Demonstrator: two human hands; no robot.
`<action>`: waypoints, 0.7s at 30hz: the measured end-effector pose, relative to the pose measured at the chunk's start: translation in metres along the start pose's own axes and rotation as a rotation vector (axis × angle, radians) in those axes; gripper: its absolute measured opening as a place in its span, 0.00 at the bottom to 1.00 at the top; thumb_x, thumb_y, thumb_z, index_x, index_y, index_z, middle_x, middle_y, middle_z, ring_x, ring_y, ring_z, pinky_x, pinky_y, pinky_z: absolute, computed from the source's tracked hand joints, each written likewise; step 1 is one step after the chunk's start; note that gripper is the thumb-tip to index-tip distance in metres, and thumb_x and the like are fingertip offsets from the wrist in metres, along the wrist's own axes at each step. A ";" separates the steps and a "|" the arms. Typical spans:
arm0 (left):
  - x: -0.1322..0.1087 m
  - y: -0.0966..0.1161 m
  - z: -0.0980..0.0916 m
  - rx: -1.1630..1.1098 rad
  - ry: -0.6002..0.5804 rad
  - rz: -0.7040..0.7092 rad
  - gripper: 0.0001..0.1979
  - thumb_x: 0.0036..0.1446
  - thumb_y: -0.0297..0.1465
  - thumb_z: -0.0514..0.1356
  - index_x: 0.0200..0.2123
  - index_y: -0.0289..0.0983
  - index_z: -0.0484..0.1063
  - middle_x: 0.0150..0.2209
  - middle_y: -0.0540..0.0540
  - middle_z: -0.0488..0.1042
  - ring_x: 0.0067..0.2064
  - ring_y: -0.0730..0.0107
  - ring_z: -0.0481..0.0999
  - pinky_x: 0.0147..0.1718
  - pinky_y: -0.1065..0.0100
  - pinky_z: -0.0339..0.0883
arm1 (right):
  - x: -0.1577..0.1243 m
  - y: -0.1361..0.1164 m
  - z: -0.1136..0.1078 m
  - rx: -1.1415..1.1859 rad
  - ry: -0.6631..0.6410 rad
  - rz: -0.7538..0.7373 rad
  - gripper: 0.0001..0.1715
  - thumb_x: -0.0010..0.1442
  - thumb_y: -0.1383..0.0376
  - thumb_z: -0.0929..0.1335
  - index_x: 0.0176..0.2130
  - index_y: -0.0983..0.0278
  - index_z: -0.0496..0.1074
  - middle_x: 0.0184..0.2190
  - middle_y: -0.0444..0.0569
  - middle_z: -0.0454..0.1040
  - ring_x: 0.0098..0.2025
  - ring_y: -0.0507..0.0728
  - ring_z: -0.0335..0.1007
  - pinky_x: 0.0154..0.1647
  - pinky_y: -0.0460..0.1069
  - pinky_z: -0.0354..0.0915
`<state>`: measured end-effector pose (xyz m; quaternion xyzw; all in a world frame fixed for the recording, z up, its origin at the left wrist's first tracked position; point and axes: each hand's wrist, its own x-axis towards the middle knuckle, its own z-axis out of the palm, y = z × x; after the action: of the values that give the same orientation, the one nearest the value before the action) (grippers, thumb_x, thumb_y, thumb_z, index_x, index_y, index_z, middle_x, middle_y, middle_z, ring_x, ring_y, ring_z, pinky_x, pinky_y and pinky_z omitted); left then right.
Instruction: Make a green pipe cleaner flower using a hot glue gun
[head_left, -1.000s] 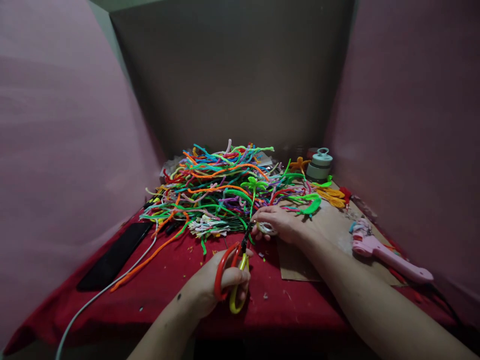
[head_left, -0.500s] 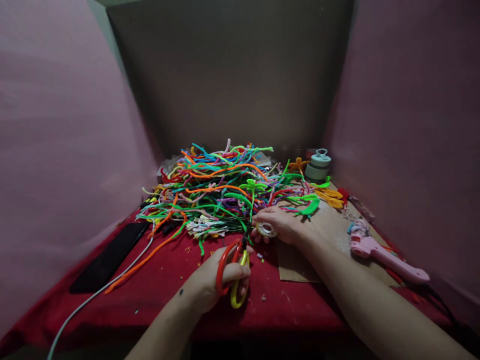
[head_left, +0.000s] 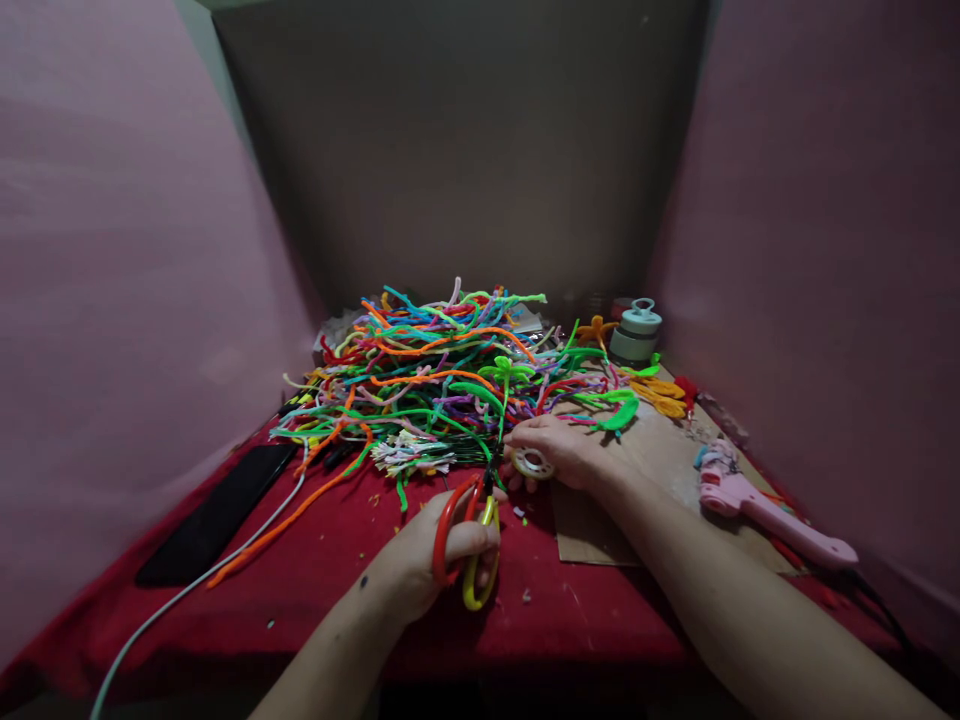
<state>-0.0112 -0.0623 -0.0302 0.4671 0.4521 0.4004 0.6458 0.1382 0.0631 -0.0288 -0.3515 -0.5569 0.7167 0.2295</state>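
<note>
My left hand [head_left: 442, 545] is closed around scissors [head_left: 444, 535] with red and yellow handles, their dark blades pointing up and away from me. My right hand [head_left: 559, 450] grips a round white spool [head_left: 533, 463] with holes around its centre. Between the two hands rises a green pipe-cleaner flower [head_left: 510, 372] on a thin stem [head_left: 502, 425]. The stem's lower end meets the scissors' dark blades close to my right fingertips. Whether those fingers also pinch the stem, I cannot tell.
Behind my hands lies a heap of colourful pipe cleaners [head_left: 420, 350], with white-tipped stamens [head_left: 412, 455] in front. A black phone [head_left: 217, 515] and white cable [head_left: 210, 580] are left. Cardboard [head_left: 600, 530], a pink glue gun [head_left: 772, 515] and a lidded jar [head_left: 637, 330] are right.
Almost nothing differs. The scissors handles have shifted very slightly, and the white spool has tilted a little in my right hand.
</note>
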 end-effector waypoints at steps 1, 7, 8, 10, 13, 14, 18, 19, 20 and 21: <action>0.000 0.000 0.000 0.008 -0.005 0.004 0.22 0.49 0.27 0.57 0.49 0.34 0.60 0.18 0.53 0.68 0.17 0.74 0.65 0.16 0.73 0.58 | 0.000 0.000 0.000 -0.012 -0.007 -0.002 0.08 0.48 0.67 0.64 0.23 0.69 0.68 0.17 0.49 0.74 0.16 0.52 0.69 0.10 0.43 0.62; 0.001 0.000 -0.002 0.110 -0.008 0.022 0.20 0.51 0.32 0.58 0.48 0.34 0.59 0.16 0.55 0.65 0.15 0.76 0.61 0.14 0.75 0.54 | -0.001 0.000 -0.002 -0.066 -0.024 -0.040 0.09 0.45 0.67 0.64 0.21 0.69 0.71 0.15 0.48 0.73 0.16 0.52 0.68 0.11 0.42 0.62; 0.001 0.001 -0.002 0.133 0.002 0.021 0.19 0.51 0.32 0.58 0.46 0.34 0.60 0.16 0.55 0.65 0.15 0.76 0.61 0.14 0.75 0.54 | -0.001 0.000 -0.003 -0.066 -0.026 -0.046 0.09 0.45 0.67 0.64 0.21 0.69 0.71 0.15 0.48 0.73 0.16 0.52 0.68 0.11 0.42 0.62; 0.001 0.004 -0.002 0.179 0.020 0.017 0.15 0.51 0.34 0.58 0.42 0.35 0.62 0.17 0.55 0.64 0.16 0.78 0.60 0.15 0.75 0.54 | -0.001 0.001 -0.003 -0.067 -0.030 -0.063 0.08 0.44 0.67 0.64 0.21 0.69 0.71 0.16 0.47 0.73 0.17 0.53 0.69 0.12 0.43 0.63; -0.003 0.010 -0.004 0.256 0.028 0.008 0.11 0.51 0.35 0.59 0.34 0.35 0.63 0.20 0.55 0.63 0.18 0.79 0.59 0.17 0.75 0.55 | -0.001 0.001 -0.004 -0.081 -0.026 -0.083 0.08 0.44 0.67 0.64 0.21 0.68 0.72 0.17 0.47 0.74 0.17 0.52 0.69 0.13 0.43 0.63; -0.006 0.013 -0.005 0.291 0.028 0.005 0.11 0.50 0.35 0.59 0.33 0.35 0.64 0.21 0.54 0.63 0.20 0.79 0.60 0.18 0.75 0.55 | -0.001 0.001 -0.004 -0.087 -0.021 -0.084 0.08 0.44 0.67 0.64 0.21 0.68 0.72 0.16 0.47 0.74 0.17 0.52 0.68 0.13 0.43 0.63; -0.026 0.022 -0.016 0.406 0.070 -0.061 0.12 0.50 0.39 0.60 0.31 0.36 0.65 0.23 0.53 0.65 0.23 0.76 0.62 0.23 0.74 0.59 | -0.001 -0.001 -0.003 -0.086 -0.014 -0.075 0.08 0.44 0.67 0.64 0.21 0.68 0.71 0.17 0.48 0.74 0.17 0.52 0.68 0.13 0.43 0.62; -0.033 0.024 -0.021 0.446 0.113 -0.066 0.13 0.49 0.40 0.60 0.32 0.37 0.66 0.24 0.52 0.66 0.24 0.75 0.64 0.23 0.74 0.59 | -0.002 -0.001 -0.003 -0.083 -0.017 -0.078 0.08 0.44 0.67 0.65 0.21 0.68 0.71 0.17 0.48 0.74 0.18 0.53 0.69 0.13 0.43 0.62; -0.039 0.026 -0.026 0.493 0.165 -0.066 0.14 0.48 0.40 0.61 0.34 0.37 0.68 0.26 0.51 0.68 0.26 0.73 0.66 0.26 0.73 0.61 | -0.002 -0.002 -0.003 -0.077 -0.020 -0.084 0.07 0.43 0.67 0.65 0.21 0.68 0.72 0.17 0.48 0.74 0.18 0.53 0.69 0.13 0.43 0.62; -0.046 0.027 -0.033 0.541 0.226 -0.064 0.15 0.48 0.40 0.61 0.36 0.38 0.68 0.27 0.50 0.70 0.28 0.70 0.68 0.27 0.72 0.62 | -0.002 -0.002 -0.004 -0.069 -0.025 -0.094 0.08 0.43 0.66 0.65 0.22 0.68 0.72 0.17 0.48 0.74 0.18 0.53 0.69 0.13 0.43 0.62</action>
<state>-0.0579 -0.0907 0.0003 0.5605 0.6259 0.2942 0.4555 0.1421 0.0648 -0.0265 -0.3238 -0.6000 0.6898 0.2436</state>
